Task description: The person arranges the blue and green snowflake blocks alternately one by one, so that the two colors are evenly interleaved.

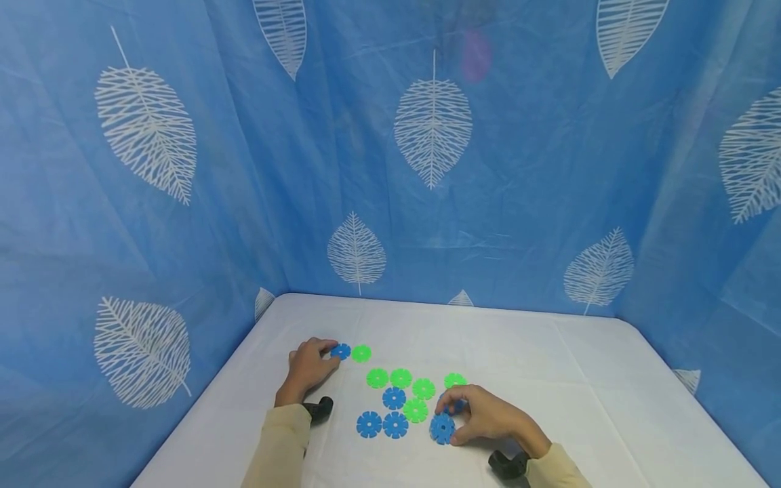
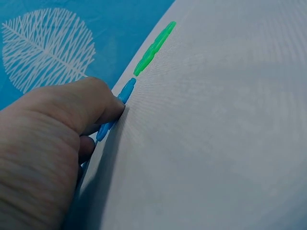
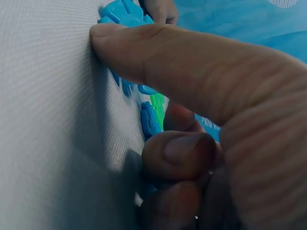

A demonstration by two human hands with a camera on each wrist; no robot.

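In the head view, my left hand (image 1: 310,366) has its thumb and fingers around the edge of a blue notched plastic disc (image 1: 341,351) at the table's left. The left wrist view shows the thumb on that disc (image 2: 126,91), which lies low on the cloth. Beside it lies a green notched disc (image 1: 361,353). At the right of the group, my right hand (image 1: 485,412) pinches another blue notched disc (image 1: 442,428) between thumb and forefinger. That disc seems to overlap a second one. A further blue disc (image 1: 459,407) is partly hidden behind the right hand's fingers.
Several green discs (image 1: 401,378) and blue discs (image 1: 369,424) lie flat between the hands. One green disc (image 1: 455,381) sits just beyond the right hand. A white cloth covers the table (image 1: 610,407). Blue curtains (image 1: 518,203) with white leaves hang behind and at both sides.
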